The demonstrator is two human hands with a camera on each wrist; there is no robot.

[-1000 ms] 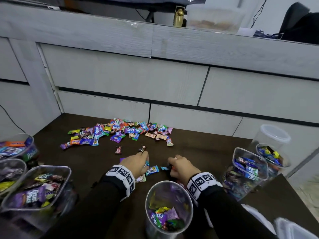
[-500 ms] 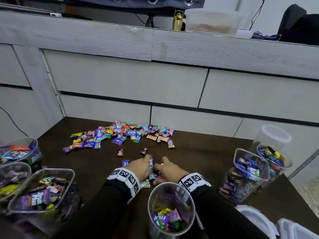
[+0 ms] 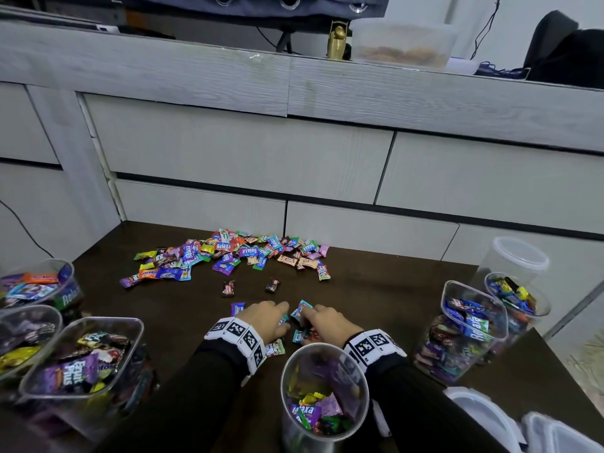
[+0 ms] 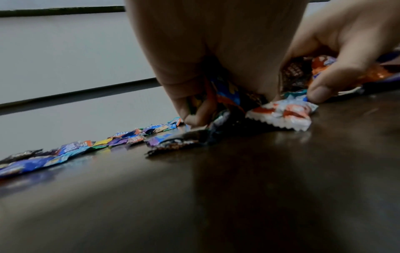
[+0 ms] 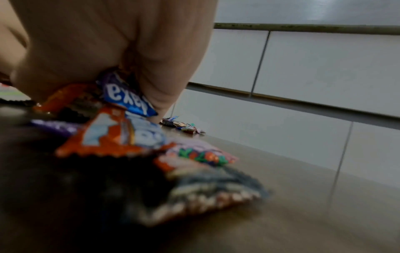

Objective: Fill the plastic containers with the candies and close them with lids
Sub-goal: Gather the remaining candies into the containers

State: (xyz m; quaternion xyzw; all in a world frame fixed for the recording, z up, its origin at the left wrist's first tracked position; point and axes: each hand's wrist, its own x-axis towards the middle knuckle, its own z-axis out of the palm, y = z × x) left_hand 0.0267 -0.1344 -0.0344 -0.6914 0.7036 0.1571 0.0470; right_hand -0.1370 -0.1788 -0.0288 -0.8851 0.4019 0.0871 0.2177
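Both hands rest on the dark table [image 3: 376,299] just beyond a round clear container [image 3: 356,371] that is partly filled with candies. My left hand [image 3: 277,317] curls its fingers round a small bunch of wrapped candies [image 4: 225,95]. My right hand [image 3: 307,322] sits close beside it and grips more candies, among them a blue Relaxa wrapper [image 5: 127,97] and an orange one [image 5: 112,137]. A white and red candy [image 4: 283,114] lies on the table between the two hands. The big loose candy pile [image 3: 228,256] lies farther back.
Two dark candies [image 3: 228,288] lie between the pile and the hands. Three filled open containers [image 3: 130,325] stand at the left; a square one [image 3: 447,289] and a round one [image 3: 542,308] stand at the right. Lids [image 3: 483,413] lie at the bottom right. Grey drawers [image 3: 228,158] rise behind the table.
The two hands have drawn together and pulled back toward the round container, raking the scattered candies into a bunch between them.
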